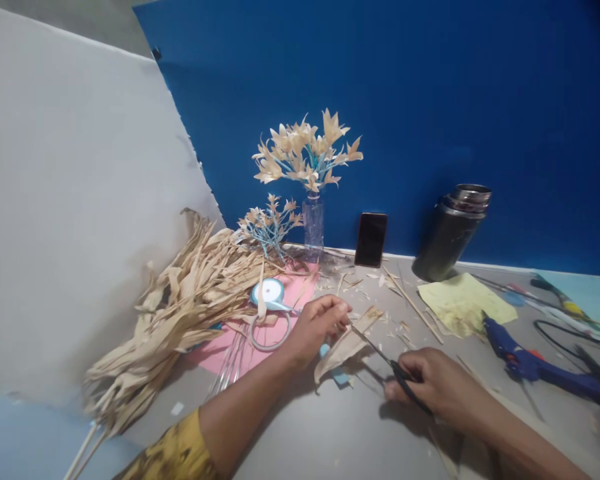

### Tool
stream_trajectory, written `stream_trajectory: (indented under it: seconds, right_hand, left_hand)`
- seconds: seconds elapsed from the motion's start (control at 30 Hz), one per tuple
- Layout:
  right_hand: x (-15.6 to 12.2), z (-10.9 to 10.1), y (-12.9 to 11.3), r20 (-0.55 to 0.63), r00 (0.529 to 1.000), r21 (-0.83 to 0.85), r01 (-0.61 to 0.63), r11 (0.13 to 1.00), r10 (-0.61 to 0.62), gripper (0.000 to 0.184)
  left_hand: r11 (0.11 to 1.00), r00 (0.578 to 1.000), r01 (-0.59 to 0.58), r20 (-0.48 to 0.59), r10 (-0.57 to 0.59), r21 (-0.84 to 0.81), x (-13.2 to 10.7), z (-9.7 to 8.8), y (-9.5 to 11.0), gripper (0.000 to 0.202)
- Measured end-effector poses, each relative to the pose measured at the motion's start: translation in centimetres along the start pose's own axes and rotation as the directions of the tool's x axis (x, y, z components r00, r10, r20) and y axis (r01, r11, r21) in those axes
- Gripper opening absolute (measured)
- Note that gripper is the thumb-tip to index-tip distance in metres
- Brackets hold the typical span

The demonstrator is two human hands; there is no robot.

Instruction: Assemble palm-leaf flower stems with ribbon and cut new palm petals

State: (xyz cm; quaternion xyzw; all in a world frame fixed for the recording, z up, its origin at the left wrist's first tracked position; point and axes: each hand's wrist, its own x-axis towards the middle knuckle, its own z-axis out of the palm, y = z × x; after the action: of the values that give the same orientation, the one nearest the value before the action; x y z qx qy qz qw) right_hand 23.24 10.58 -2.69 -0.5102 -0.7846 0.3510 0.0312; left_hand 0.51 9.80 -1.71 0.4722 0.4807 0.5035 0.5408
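Note:
My left hand [316, 325] is closed on a strip of dried corn husk [341, 348], pinching it near its upper end above the grey table [310, 433]. My right hand [433, 383] grips black scissors [397, 370], whose blades point up-left along the husk's edge. Small husk clippings [380, 303] lie scattered behind both hands. A pile of dried husks [180, 307] spreads at the left.
A glass vase of husk flowers [310, 167] and a smaller blue-stemmed sprig [270, 223] stand at the back by a phone [371, 239] and a dark flask [453, 230]. A blue glue gun [535, 363], yellow paper [463, 303], ribbon roll [269, 293] and pink sheet [240, 343] lie around.

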Motion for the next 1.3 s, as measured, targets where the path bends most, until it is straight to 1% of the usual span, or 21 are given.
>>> stream_trajectory:
  seconds: [0.07,0.17,0.23,0.33,0.47,0.53,0.63,0.7,0.73,0.77,0.8,0.83,0.87,0.9,0.93,0.97,1.03,1.07,1.13,1.2,1.3]
  right_hand:
    - [-0.2,0.0,-0.3,0.019,1.0,-0.062,0.0,0.998,0.001,0.036]
    - [-0.4,0.2,-0.8,0.044,0.999,-0.154,0.008,0.988,-0.001,0.039]
    - [-0.4,0.4,-0.9,0.053,0.999,-0.198,0.01,0.98,0.001,0.042]
    - [-0.4,0.4,-0.7,0.047,0.999,-0.241,0.009,0.97,0.003,0.045]
    - [-0.2,0.2,0.1,-0.005,0.999,-0.31,0.032,0.95,-0.035,0.044]
    - [-0.2,0.0,0.4,-0.02,0.999,-0.325,0.041,0.945,-0.05,0.043]
    - [-0.3,-0.3,0.8,-0.032,0.999,-0.303,0.032,0.953,-0.043,0.04]
    - [-0.3,-0.5,0.9,-0.07,0.997,-0.222,0.028,0.975,-0.045,0.035]
    - [-0.2,-0.6,0.9,-0.094,0.995,-0.126,0.031,0.992,-0.044,0.032]
    - [-0.2,-0.6,0.9,-0.116,0.992,0.014,0.04,0.999,-0.039,0.028]
    - [-0.1,-0.6,0.7,-0.133,0.991,0.183,0.057,0.981,-0.032,0.027]
    - [0.0,-0.5,0.5,-0.142,0.99,0.354,0.074,0.932,-0.025,0.03]
    - [0.1,-0.3,0.3,-0.145,0.989,0.496,0.088,0.864,-0.017,0.036]
    - [0.2,0.0,0.0,-0.145,0.989,0.596,0.102,0.796,-0.017,0.041]
    - [0.2,0.2,-0.3,-0.146,0.989,0.649,0.113,0.752,-0.022,0.042]
    - [0.3,0.5,-0.6,-0.145,0.989,0.674,0.124,0.728,-0.034,0.038]
    - [0.2,1.0,-0.9,-0.144,0.989,0.683,0.126,0.719,-0.036,0.025]
    - [0.2,1.1,-1.0,-0.149,0.989,0.68,0.121,0.724,-0.026,0.022]
    - [0.1,1.0,-1.0,-0.181,0.983,0.662,0.11,0.742,0.015,0.022]
    - [0.0,0.7,-0.9,-0.221,0.974,0.649,0.107,0.754,0.052,0.023]
    - [0.0,0.1,-0.9,-0.314,0.938,0.645,0.099,0.757,0.145,0.024]
  left_hand:
    - [1.0,0.999,0.023,0.033,-0.023,0.01,0.1,-0.2,-0.1,0.043]
    - [0.998,0.996,0.04,0.076,-0.044,0.053,0.1,0.1,-0.5,0.039]
    - [0.994,0.996,0.034,0.073,-0.042,0.101,0.0,0.4,-0.8,0.034]
    - [0.991,0.999,0.037,0.024,-0.04,0.132,-0.1,0.7,-1.1,0.03]
    - [1.0,0.997,0.021,-0.074,-0.02,0.018,0.2,0.5,-1.2,0.026]
    - [0.999,0.997,0.014,-0.077,-0.017,-0.042,0.4,0.3,-1.3,0.025]
    - [0.992,0.996,0.02,-0.089,-0.031,-0.126,0.7,0.0,-1.4,0.026]
    - [0.982,0.992,0.025,-0.119,-0.048,-0.187,0.8,0.0,-1.5,0.026]
    - [0.976,0.99,0.031,-0.126,-0.059,-0.215,0.8,0.0,-1.6,0.026]
    - [0.97,0.99,0.042,-0.123,-0.073,-0.238,0.7,0.1,-1.6,0.026]
    - [0.966,0.99,0.061,-0.111,-0.092,-0.25,0.6,0.4,-1.7,0.026]
    - [0.964,0.989,0.088,-0.091,-0.114,-0.25,0.4,0.7,-1.7,0.026]
    - [0.964,0.988,0.117,-0.066,-0.136,-0.238,0.2,1.1,-1.8,0.026]
    - [0.966,0.987,0.146,-0.036,-0.157,-0.213,-0.1,1.5,-1.9,0.025]
    - [0.969,0.985,0.172,-0.002,-0.175,-0.177,-0.4,1.9,-2.0,0.023]
    - [0.972,0.982,0.19,0.032,-0.187,-0.136,-0.8,2.3,-2.0,0.021]
    - [0.979,0.977,0.196,0.092,-0.19,-0.063,-1.3,2.8,-2.2,0.016]
    - [0.981,0.976,0.192,0.113,-0.187,-0.037,-1.5,3.0,-2.3,0.014]
    - [0.982,0.973,0.19,0.138,-0.188,-0.008,-1.7,3.1,-2.5,0.012]
    - [0.978,0.969,0.207,0.144,-0.201,-0.024,-1.7,3.2,-2.7,0.013]
    - [0.958,0.965,0.247,0.124,-0.23,-0.145,-1.6,3.1,-2.8,0.021]
